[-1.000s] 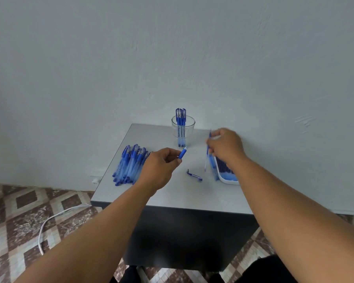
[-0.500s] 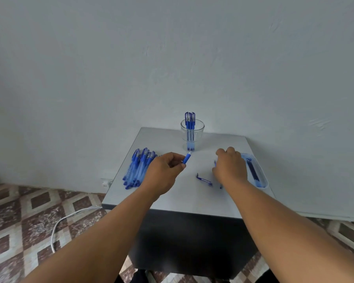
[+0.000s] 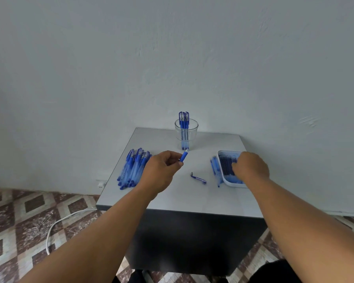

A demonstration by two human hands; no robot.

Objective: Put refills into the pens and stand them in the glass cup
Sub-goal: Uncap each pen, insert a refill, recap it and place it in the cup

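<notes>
Left hand pinches a pen; right hand over refill tray.

Two bare forearms reach in from the bottom edge, with no sleeves, watch, rings or gloves showing. The left hand and right hand are also bare. Dark clothing, probably trousers, shows at the bottom edge below the right forearm.
</notes>
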